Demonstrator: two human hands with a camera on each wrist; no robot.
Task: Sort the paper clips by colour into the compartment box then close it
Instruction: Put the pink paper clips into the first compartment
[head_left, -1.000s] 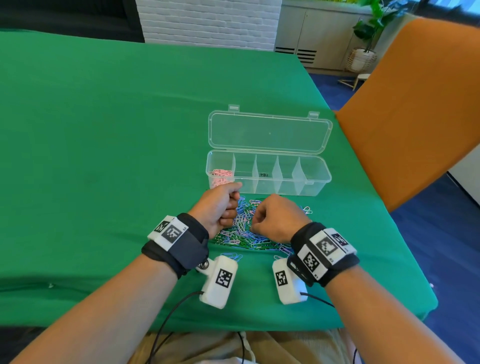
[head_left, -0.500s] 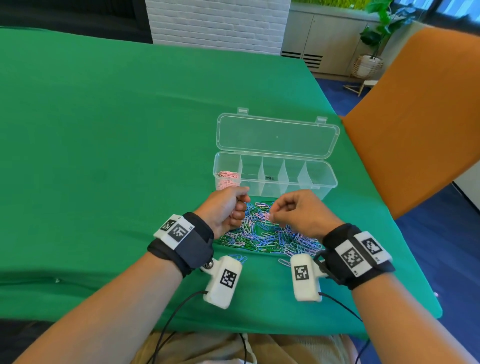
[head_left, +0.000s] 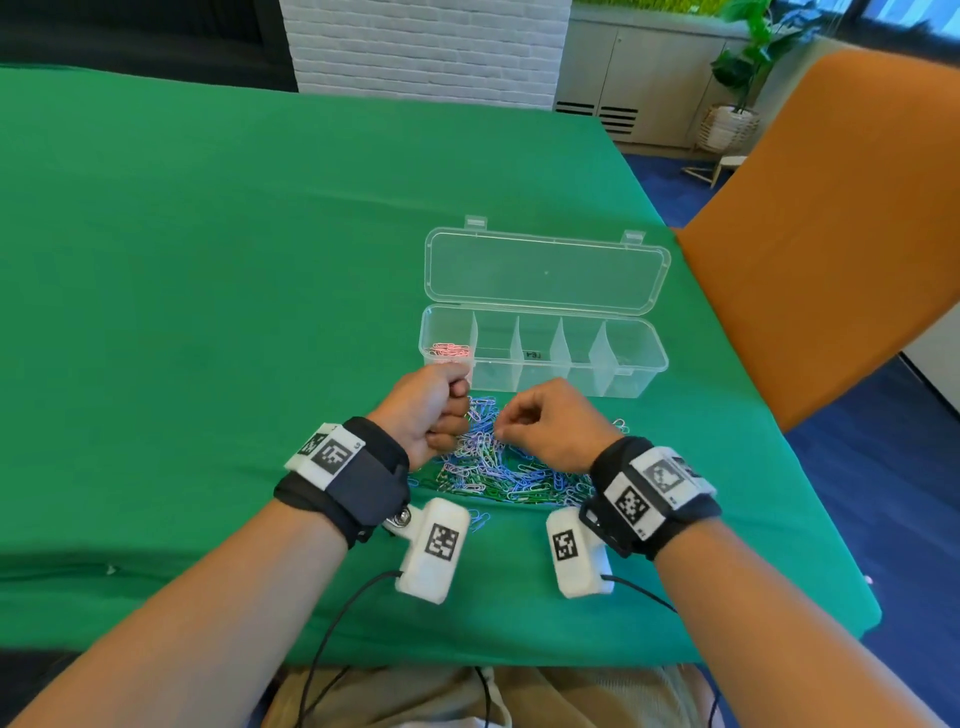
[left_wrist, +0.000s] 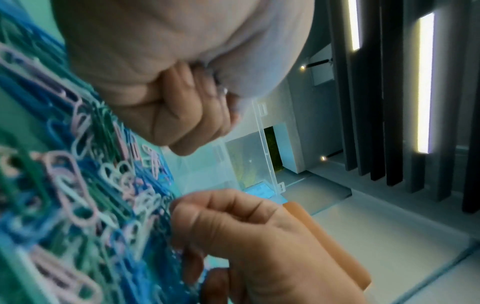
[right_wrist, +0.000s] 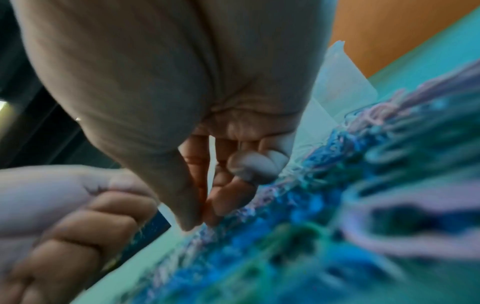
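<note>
A clear compartment box (head_left: 644, 364) stands open on the green table, its lid (head_left: 545, 270) laid back. Pink clips (head_left: 449, 349) lie in its leftmost compartment; the other compartments look empty. A mixed pile of paper clips (head_left: 498, 473) in blue, green, pink and white lies in front of the box. My left hand (head_left: 452, 400) is a tight fist at the pile's far left edge, and a small clip end (left_wrist: 225, 89) peeks out by the thumb. My right hand (head_left: 501, 428) pinches thumb and forefinger (right_wrist: 197, 222) together on clips at the top of the pile.
An orange chair back (head_left: 831, 234) rises just beyond the table's right edge, close to the box. Wide bare green cloth (head_left: 208, 286) stretches left and behind. A stray clip (head_left: 480, 519) lies near my left wrist camera.
My right hand moved a little right and up off the pile, then came back left and down to pinch at it beside the left fist. The left fist stayed put.
</note>
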